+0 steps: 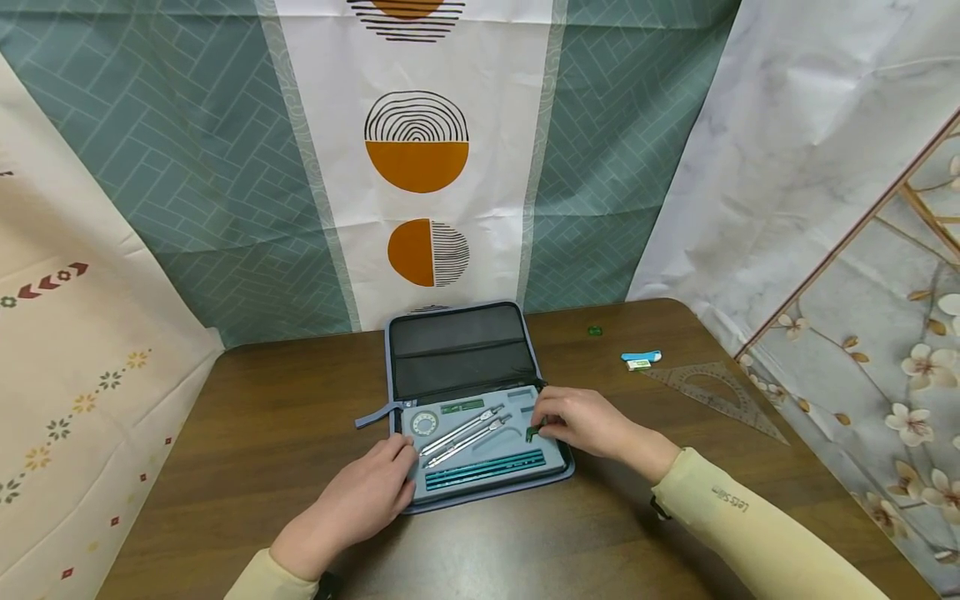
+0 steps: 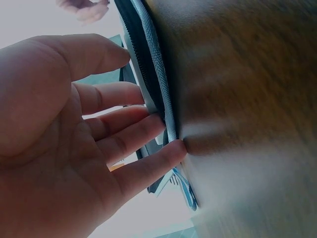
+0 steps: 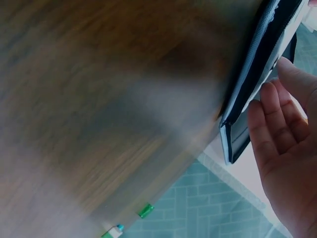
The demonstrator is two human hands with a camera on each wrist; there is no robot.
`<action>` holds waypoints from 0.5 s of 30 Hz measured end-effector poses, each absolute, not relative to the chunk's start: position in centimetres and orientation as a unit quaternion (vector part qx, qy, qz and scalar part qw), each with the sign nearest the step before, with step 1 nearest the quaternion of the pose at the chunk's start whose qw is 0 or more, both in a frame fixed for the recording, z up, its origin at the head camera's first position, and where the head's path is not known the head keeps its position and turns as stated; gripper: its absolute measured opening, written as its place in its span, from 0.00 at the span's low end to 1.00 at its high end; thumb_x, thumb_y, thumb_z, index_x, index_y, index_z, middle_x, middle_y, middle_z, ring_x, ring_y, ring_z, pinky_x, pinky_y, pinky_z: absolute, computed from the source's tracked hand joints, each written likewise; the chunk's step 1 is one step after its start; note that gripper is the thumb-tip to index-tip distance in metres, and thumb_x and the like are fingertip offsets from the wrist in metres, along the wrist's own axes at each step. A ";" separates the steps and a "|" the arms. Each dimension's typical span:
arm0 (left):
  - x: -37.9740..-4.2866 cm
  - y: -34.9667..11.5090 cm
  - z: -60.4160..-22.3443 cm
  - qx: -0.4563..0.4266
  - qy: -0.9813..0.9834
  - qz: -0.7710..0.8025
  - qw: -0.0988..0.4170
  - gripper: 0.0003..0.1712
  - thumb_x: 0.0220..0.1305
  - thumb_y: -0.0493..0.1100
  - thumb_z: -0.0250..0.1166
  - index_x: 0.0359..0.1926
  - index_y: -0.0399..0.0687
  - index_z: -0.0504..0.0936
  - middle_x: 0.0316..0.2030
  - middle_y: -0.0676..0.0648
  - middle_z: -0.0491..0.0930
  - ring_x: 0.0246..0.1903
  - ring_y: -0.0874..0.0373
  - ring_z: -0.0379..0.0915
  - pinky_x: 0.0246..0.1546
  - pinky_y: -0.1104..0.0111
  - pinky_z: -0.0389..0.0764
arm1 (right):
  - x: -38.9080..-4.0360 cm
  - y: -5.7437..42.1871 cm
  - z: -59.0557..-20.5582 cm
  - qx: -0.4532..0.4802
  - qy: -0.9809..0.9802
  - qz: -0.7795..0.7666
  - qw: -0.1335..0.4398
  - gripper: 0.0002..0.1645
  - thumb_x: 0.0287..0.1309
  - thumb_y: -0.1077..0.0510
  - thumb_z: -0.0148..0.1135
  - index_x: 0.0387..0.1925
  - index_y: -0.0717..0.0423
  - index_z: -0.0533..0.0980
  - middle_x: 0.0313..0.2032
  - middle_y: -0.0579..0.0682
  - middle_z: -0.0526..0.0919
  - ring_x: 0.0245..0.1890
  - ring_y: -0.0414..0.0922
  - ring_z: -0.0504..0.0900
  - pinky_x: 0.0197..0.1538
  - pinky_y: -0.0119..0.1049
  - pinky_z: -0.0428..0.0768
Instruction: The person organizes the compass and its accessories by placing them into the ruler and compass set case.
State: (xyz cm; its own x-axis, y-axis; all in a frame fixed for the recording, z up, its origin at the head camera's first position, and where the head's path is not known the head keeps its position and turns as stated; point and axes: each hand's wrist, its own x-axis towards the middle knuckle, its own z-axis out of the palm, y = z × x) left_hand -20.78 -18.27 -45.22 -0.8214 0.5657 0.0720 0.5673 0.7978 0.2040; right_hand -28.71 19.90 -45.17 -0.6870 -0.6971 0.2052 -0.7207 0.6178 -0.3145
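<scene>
An open zip case (image 1: pixel 495 495) holds a pale blue-grey tray (image 1: pixel 555 457). In its slots lie two silver compasses (image 1: pixel 459 432), several teal pencils (image 1: pixel 485 469), a round pale disc (image 1: pixel 424 423) and a flat green strip (image 1: pixel 462 407). My left hand (image 1: pixel 367 492) rests at the case's left side; the left wrist view shows its fairly straight fingers touching the zipped edge (image 2: pixel 159 69). Over the tray's right side, my right hand (image 1: pixel 573 421) pinches a small dark green piece (image 1: pixel 531 434) between thumb and fingers. That piece is mostly covered by the fingertips, and its kind cannot be made out.
The case's lid (image 1: pixel 457 350) leans up at the back, by the patterned curtain. To the right on the wooden table lie a small green item (image 1: pixel 595 331), a blue-and-white item (image 1: pixel 641 356), an eraser (image 1: pixel 638 365) and a clear set square (image 1: pixel 720 396).
</scene>
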 end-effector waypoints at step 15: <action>-20.7 -18.4 -45.2 -0.314 -0.943 -0.107 0.024 0.22 0.72 0.41 0.75 0.61 0.36 0.83 0.60 0.37 0.80 0.57 0.45 0.80 0.55 0.51 0.87 | -30.0 23.4 -44.5 0.338 -0.922 0.171 0.076 0.18 0.64 0.60 0.81 0.55 0.52 0.88 0.50 0.46 0.87 0.46 0.46 0.89 0.49 0.47 0.88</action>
State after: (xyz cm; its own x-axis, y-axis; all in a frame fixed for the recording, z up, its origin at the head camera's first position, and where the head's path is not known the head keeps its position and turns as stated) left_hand -20.68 -18.36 -45.18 -0.8023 0.5864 0.1113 0.5965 0.7806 0.1867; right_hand -30.04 23.38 -44.53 -0.7599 -0.5976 0.2557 -0.6496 0.7129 -0.2642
